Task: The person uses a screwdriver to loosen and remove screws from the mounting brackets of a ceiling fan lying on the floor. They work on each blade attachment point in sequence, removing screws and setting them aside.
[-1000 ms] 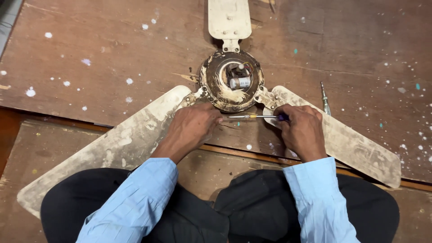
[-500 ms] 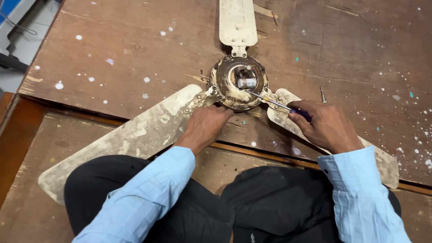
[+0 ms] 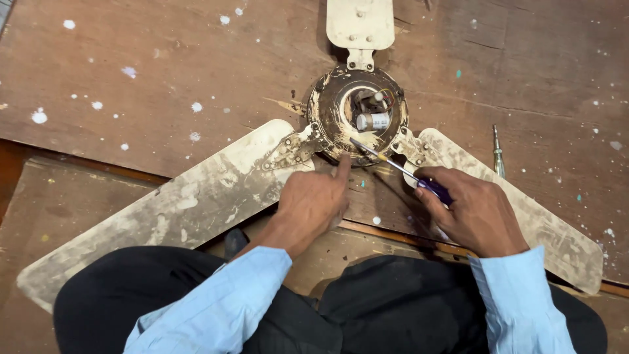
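A dirty cream ceiling fan lies on the wooden floor, its round motor hub (image 3: 327, 111) open at the top with a small white cylinder and wires inside. My left hand (image 3: 313, 203) rests against the near rim of the hub, index finger stretched onto it, holding nothing. My right hand (image 3: 475, 213) grips a screwdriver (image 3: 403, 167) with a purple handle; its tip touches the hub's inner rim. The left blade (image 3: 177, 203) and right blade (image 3: 524, 210) spread to either side of my knees.
A third blade (image 3: 360, 23) points away at the top. A second thin screwdriver (image 3: 498, 152) lies on the floor right of the hub. The brown boards (image 3: 164, 72) are speckled with white paint. My dark trousers fill the bottom edge.
The screwdriver has swung from lying across the near side of the hub to pointing its tip into the hub. My left hand has stayed at the hub's near rim.
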